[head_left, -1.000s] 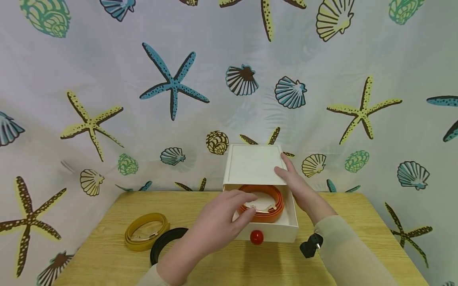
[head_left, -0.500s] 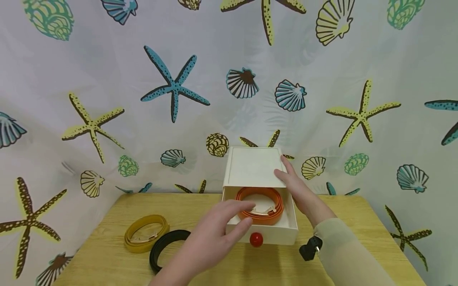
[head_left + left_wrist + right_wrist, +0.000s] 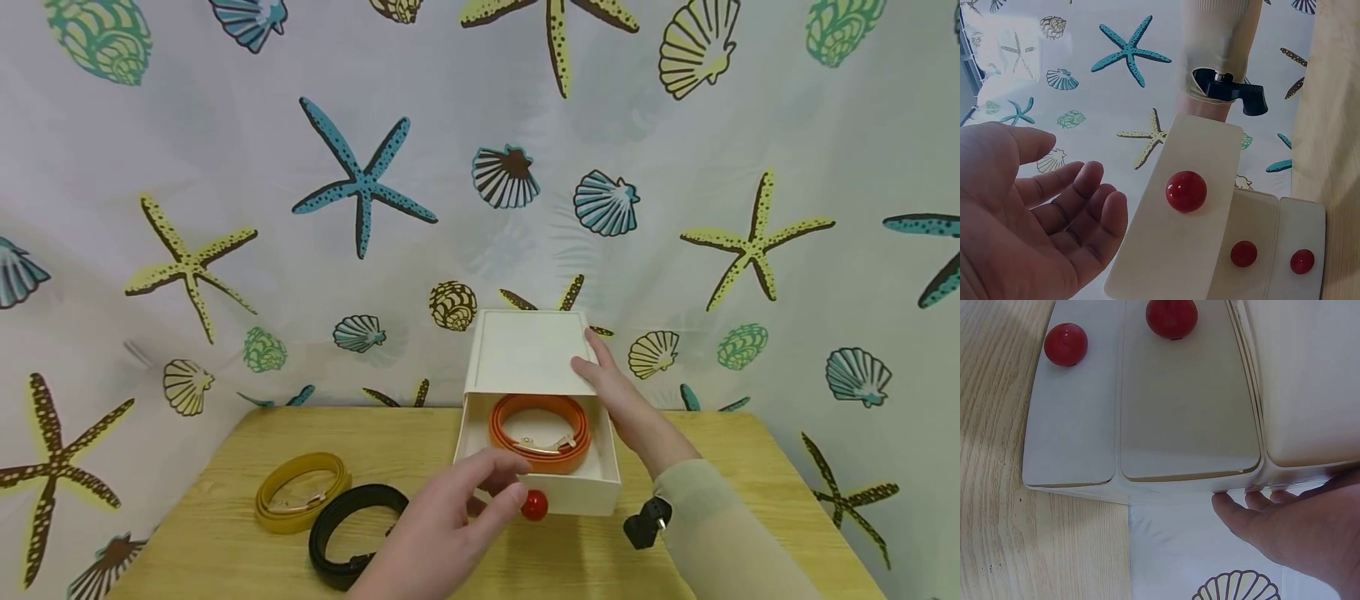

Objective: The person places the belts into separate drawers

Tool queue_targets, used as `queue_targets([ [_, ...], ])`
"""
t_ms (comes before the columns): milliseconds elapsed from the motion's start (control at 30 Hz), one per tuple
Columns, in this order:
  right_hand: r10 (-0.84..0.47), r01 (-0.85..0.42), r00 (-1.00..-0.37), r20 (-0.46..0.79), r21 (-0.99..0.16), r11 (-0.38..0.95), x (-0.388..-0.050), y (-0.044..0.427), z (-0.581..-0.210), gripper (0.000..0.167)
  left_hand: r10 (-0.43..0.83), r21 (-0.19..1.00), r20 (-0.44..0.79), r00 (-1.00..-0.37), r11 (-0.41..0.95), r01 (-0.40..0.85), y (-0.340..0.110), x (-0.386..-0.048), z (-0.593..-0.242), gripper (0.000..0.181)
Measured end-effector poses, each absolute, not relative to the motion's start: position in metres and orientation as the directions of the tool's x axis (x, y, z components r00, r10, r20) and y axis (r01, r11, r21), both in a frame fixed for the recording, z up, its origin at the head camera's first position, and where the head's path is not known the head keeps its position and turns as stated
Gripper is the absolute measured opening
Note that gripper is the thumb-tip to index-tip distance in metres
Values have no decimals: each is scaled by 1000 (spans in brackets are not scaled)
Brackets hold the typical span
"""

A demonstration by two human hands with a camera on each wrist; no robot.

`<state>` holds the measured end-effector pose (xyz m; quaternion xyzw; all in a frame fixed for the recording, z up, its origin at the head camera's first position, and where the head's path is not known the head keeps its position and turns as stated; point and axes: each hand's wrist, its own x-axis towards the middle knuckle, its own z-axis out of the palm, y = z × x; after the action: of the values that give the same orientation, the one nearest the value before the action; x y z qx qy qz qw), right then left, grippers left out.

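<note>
A small white drawer cabinet (image 3: 532,350) stands toward the back of the table, its top drawer (image 3: 573,492) pulled out. Inside the drawer lies a coiled orange belt (image 3: 540,467) with a gold-coloured buckle. My left hand (image 3: 453,525) hovers in front, fingers loosely bent beside the drawer's red knob (image 3: 535,505); the left wrist view shows a gap between the fingers and the knob (image 3: 1186,191). My right hand (image 3: 626,396) rests against the cabinet's right side, with a digit on its top edge. Fingertips (image 3: 1229,506) touch that side in the right wrist view.
On the table's left lie a coiled yellow belt (image 3: 300,492) and a coiled black belt (image 3: 322,533). Two lower drawers (image 3: 1072,425) with red knobs are closed. Behind the table (image 3: 360,433) hangs a cloth (image 3: 450,233) printed with starfish and shells.
My left hand has drawn back from above the drawer and orange belt, down to beside the knob. The right hand has stayed at the cabinet.
</note>
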<state>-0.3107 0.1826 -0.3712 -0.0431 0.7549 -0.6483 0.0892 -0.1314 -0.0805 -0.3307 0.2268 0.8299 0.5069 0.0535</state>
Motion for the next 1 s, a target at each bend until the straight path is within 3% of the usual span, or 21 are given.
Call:
queue_targets([
  [333,-176,53,-981,-80,-987,152,-311,184,-372,76,421,922,30,-906,339,188,-78,-129,-344,24],
  [667,-177,58,-981,-84,-987,148,-310,183,-372,75,442,929,61,-895,302,213,-76,-130,-366,26],
  [1000,-181,55,-980,-81,-988,142,-313,182,-372,76,432,942,-26,-901,312,123,-77,-134,-377,29],
])
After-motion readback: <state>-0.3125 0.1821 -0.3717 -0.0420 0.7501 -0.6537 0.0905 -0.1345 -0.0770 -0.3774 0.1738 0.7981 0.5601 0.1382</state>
